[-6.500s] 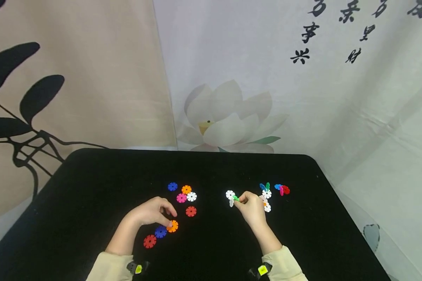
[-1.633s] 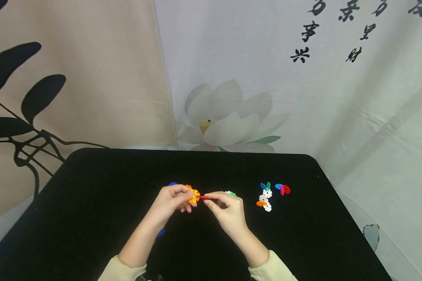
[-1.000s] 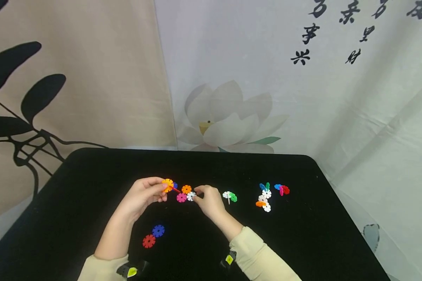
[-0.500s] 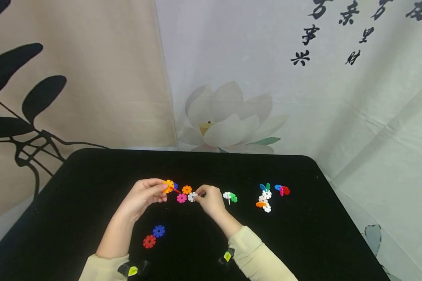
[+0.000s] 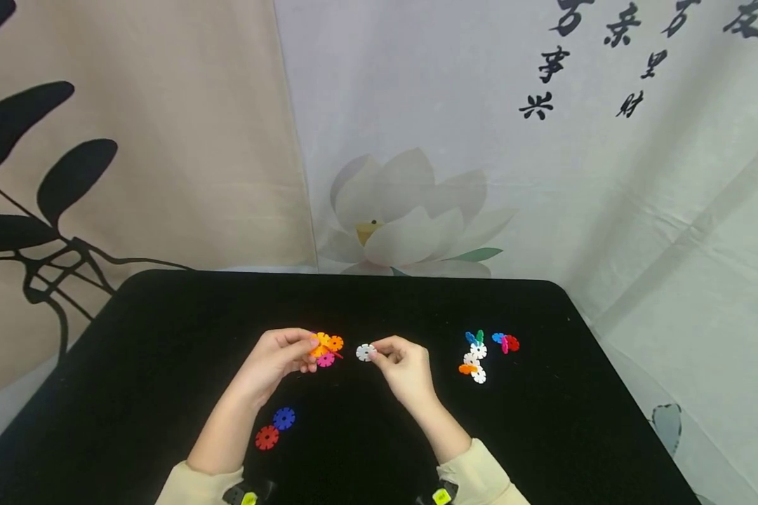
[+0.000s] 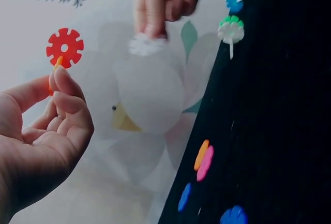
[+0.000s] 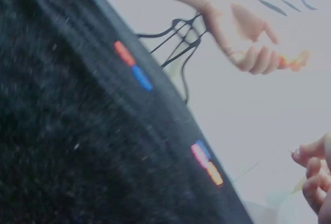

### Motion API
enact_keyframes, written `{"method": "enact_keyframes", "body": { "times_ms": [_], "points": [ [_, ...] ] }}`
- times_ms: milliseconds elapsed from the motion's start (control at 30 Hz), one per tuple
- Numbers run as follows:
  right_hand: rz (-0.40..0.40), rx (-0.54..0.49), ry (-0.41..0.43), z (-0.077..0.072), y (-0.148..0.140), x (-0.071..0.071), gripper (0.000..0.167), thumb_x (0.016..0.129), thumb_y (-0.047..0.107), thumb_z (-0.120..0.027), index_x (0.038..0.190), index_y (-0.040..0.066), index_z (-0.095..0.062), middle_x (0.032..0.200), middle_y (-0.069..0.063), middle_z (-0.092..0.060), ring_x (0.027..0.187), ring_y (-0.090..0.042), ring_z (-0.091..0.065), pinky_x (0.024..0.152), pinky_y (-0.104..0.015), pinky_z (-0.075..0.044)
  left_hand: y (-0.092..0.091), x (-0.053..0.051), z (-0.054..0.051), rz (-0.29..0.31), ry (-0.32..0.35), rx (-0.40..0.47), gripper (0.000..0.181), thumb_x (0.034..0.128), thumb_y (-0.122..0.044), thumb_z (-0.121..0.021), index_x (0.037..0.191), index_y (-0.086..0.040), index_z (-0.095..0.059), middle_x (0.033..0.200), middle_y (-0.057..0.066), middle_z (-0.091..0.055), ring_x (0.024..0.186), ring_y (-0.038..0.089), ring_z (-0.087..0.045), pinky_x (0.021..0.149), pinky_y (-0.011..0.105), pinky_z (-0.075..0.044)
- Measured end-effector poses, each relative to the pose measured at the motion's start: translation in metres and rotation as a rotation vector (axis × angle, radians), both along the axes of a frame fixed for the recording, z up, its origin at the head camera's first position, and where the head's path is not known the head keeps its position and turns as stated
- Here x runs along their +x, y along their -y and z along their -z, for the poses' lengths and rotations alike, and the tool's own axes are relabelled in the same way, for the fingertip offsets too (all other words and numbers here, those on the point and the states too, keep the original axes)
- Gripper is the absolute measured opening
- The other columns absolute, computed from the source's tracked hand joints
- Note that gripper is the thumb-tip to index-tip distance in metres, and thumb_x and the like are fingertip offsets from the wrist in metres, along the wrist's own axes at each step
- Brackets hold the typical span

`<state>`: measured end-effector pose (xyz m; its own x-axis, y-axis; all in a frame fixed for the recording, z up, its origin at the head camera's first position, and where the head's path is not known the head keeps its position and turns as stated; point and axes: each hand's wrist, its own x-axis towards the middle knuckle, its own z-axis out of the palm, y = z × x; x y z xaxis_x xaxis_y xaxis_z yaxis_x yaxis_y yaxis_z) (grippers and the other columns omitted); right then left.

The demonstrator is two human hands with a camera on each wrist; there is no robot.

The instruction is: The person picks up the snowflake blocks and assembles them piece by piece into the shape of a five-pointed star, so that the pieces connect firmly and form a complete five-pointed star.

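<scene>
In right grip (image 5: 406,366), notched disc (image 5: 362,353).

The white disc (image 5: 364,353) has been lifted off the counter (image 5: 379,435) by the right hand (image 5: 407,368). The left hand (image 5: 278,361) has been brought closer to the right. The orange disc (image 5: 318,344) and red disc (image 6: 64,43), first seen lying apart near the left hand, are now joined and held there. In the head view, the green-and-white cluster (image 6: 231,30) has become hidden behind the right hand.
</scene>
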<state>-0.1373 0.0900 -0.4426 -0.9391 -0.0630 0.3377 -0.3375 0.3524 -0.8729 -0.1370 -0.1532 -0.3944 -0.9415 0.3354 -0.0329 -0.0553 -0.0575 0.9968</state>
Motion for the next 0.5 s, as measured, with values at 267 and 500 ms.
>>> {"method": "enact_keyframes", "body": {
  "times_ms": [267,500],
  "points": [
    [0.055,-0.085,-0.137,-0.032,-0.013,0.028,0.011,0.078,-0.002,-0.077,0.085,0.005,-0.073,0.056,-0.001,-0.055,0.045,-0.011,-0.04,0.04,-0.022,-0.031,-0.025,0.012,-0.007,0.023,-0.02,-0.039,0.02,0.0936,-0.015,-0.061,0.097,0.004,-0.063,0.076,0.008,-0.063,0.066,0.016,-0.062,0.064,0.027,-0.052],
    [-0.039,-0.111,-0.297,-0.064,-0.01,0.05,0.014,0.074,-0.014,-0.073,0.083,-0.004,-0.069,0.059,-0.007,-0.057,0.045,-0.012,-0.041,0.038,-0.025,-0.034,-0.041,0.021,-0.009,0.028,-0.039,-0.042,0.024,0.0929,-0.014,-0.063,0.097,0.01,-0.063,0.076,0.011,-0.064,0.063,0.016,-0.062,0.062,0.026,-0.052]
  ]
}}
